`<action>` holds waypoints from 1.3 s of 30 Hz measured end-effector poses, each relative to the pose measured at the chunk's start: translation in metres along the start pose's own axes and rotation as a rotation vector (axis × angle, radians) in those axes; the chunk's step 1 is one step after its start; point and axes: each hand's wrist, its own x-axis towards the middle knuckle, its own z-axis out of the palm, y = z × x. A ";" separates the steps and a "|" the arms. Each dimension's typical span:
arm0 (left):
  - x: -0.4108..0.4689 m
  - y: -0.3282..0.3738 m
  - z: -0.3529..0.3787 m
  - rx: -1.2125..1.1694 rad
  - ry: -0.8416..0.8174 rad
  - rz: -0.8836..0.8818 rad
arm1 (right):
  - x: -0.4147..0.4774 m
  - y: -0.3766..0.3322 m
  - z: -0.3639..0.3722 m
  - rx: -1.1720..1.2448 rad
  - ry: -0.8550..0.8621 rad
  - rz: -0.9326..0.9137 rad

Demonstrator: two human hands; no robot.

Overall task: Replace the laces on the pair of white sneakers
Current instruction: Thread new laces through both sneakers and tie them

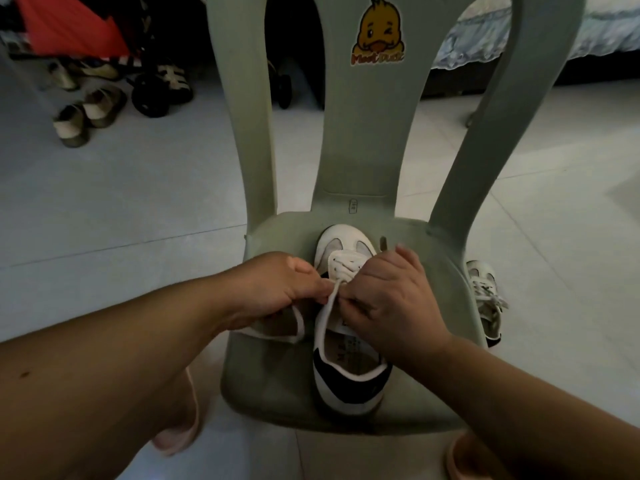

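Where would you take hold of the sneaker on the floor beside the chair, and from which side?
Probably by the rim of its opening at the heel, coming from above on the side away from the chair. The sneaker stands upright with its mouth facing up, the seat edge hides its inner side, and loose laces clutter the front.

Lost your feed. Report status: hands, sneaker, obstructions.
Left hand and right hand both pinching white lace. Sneaker on green chair seat, toe away. Nothing blocking; second sneaker on floor beside chair.
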 end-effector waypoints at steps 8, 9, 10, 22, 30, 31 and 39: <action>0.008 -0.034 -0.019 1.015 0.346 0.883 | 0.003 0.008 0.000 0.074 -0.012 -0.117; 0.007 -0.035 -0.019 1.002 0.367 0.888 | 0.003 0.009 -0.004 0.170 -0.059 -0.030; 0.004 -0.035 -0.016 0.948 0.383 0.856 | 0.004 0.011 -0.009 0.265 -0.133 0.086; 0.003 -0.012 0.008 0.226 0.154 0.151 | -0.008 0.010 -0.021 0.295 -0.319 0.479; -0.007 -0.026 0.009 0.134 0.250 0.197 | -0.021 0.008 -0.016 0.225 -0.190 0.319; -0.008 -0.027 0.009 0.141 0.266 0.203 | -0.021 0.008 -0.016 0.226 -0.169 0.303; -0.001 -0.013 0.005 0.212 0.350 0.223 | -0.020 0.005 -0.018 0.286 -0.124 0.337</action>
